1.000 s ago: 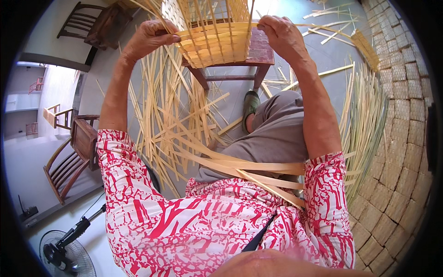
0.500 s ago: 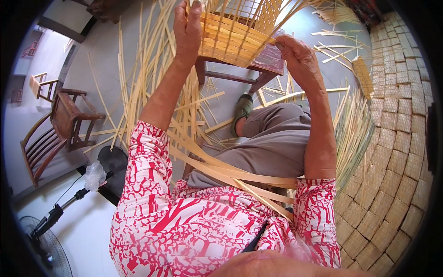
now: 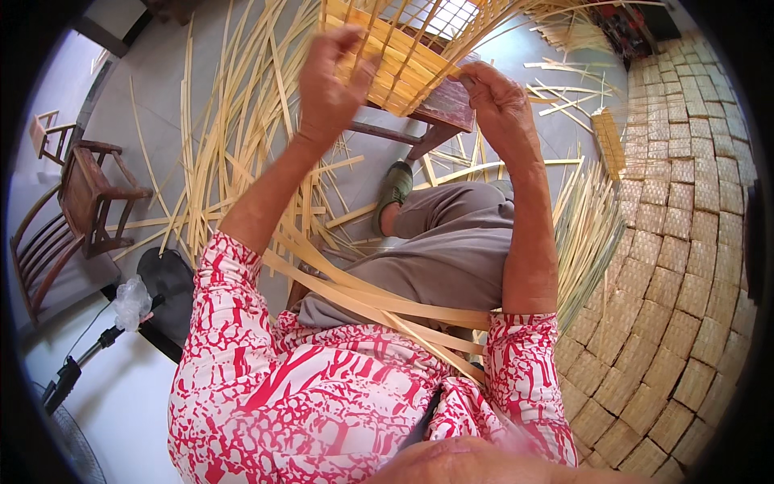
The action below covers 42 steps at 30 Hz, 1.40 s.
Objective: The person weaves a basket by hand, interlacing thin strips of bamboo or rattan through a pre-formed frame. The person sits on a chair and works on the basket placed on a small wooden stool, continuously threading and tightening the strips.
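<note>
While the basket (image 3: 395, 73) is sitting at 12 o'clock in the view, tilted over the bench (image 3: 447, 105), both hands are working at its near side. Base contact with the bench is hiding behind the weave, so can't confirm it.

Left hand (image 3: 330, 89), between 11 and 12: fingers are spreading apart in front of the basket's left part. It's showing blurred; can't tell if it's touching.

Right hand (image 3: 500, 105), 1 o'clock: thumb and fingers are pinching the basket's right edge near the lower corner. Long uprights are fanning out above, toward 1.

Lap strips (image 3: 427, 315), just below centre toward 6, are crossing the grey trousers (image 3: 439, 234) and reaching the right sleeve. Green shoe (image 3: 393, 189) is resting on the floor just above centre, near the bench legs.

Surroundings: loose strips (image 3: 242, 121) are lying crisscross on the floor at 10. Wooden chair (image 3: 93, 185) is standing near 9, plastic bag (image 3: 131, 302) is hanging between 8 and 9, standing fan (image 3: 64, 387) is poking in at 8. Small woven panel (image 3: 609, 145) is standing at 2. Strip bundle (image 3: 588, 250) is lying at 3, just beside stacked woven blocks (image 3: 677, 250), which are filling 2 through 4.
</note>
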Motion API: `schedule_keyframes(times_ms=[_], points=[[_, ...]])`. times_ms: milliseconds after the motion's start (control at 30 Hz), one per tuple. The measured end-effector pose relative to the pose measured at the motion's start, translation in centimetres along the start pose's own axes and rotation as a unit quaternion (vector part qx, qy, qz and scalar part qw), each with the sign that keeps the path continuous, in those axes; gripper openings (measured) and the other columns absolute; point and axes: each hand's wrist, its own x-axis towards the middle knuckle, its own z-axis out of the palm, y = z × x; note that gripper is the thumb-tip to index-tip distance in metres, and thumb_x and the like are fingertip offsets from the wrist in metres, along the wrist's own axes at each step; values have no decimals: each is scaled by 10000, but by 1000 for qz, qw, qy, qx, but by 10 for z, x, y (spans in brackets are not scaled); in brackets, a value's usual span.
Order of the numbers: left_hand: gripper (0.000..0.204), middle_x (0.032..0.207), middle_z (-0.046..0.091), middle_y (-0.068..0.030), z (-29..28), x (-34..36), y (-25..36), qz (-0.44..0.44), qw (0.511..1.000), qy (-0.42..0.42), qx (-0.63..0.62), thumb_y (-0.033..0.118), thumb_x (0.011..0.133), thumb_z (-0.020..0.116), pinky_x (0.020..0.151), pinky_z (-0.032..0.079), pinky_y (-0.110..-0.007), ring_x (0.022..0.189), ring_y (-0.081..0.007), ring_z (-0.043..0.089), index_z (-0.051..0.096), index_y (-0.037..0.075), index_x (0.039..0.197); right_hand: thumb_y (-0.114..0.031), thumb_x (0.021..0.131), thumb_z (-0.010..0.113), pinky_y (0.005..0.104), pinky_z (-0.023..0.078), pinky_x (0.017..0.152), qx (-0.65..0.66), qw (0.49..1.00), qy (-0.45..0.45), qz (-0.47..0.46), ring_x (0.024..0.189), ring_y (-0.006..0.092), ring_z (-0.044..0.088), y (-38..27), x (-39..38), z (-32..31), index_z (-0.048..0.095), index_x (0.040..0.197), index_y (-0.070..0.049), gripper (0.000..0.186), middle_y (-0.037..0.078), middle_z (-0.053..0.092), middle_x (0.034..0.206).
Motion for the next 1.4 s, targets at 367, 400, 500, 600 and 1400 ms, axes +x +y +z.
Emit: schedule_keyframes(times_ms=[367, 400, 500, 600, 1400], points=[[658, 1108, 531, -132, 64, -28, 41, -97, 993, 55, -23, 44, 726, 793, 950, 437, -403, 1045, -286, 523, 478, 39, 1303, -125, 951, 596, 399, 513, 686, -15, 999, 5, -37, 735, 309, 677, -5, 8, 19, 697, 1075, -119, 160, 145, 690, 812], [651, 1113, 529, -124, 64, -27, 39, -81, 995, 62, 4, 74, 743, 808, 933, 441, -391, 1041, -269, 524, 480, 42, 1304, -124, 951, 595, 398, 514, 687, -19, 999, 4, -35, 733, 306, 676, -6, 8, 18, 696, 1075, -118, 160, 145, 688, 811], [635, 1123, 528, -107, 67, -26, 33, -53, 994, 79, 49, 135, 776, 841, 893, 450, -367, 1032, -238, 527, 489, 49, 1298, -120, 952, 592, 395, 514, 687, -22, 999, 1, -32, 730, 299, 674, -11, 7, 16, 691, 1076, -118, 159, 146, 684, 808], [612, 1120, 536, -103, 69, -24, 32, -67, 994, 81, 19, 127, 771, 842, 875, 456, -368, 1029, -237, 538, 500, 49, 1273, -118, 953, 593, 393, 513, 686, -19, 999, 2, -34, 729, 296, 674, -11, 6, 17, 690, 1073, -122, 154, 146, 681, 803], [895, 1181, 494, -150, 55, -12, 26, -73, 991, 54, 95, 347, 639, 969, 957, 447, -418, 1106, -290, 497, 457, -16, 1277, -64, 952, 578, 324, 504, 703, -10, 1000, -21, 0, 708, 192, 625, -25, 5, 8, 699, 1014, -66, 136, 102, 688, 795]])
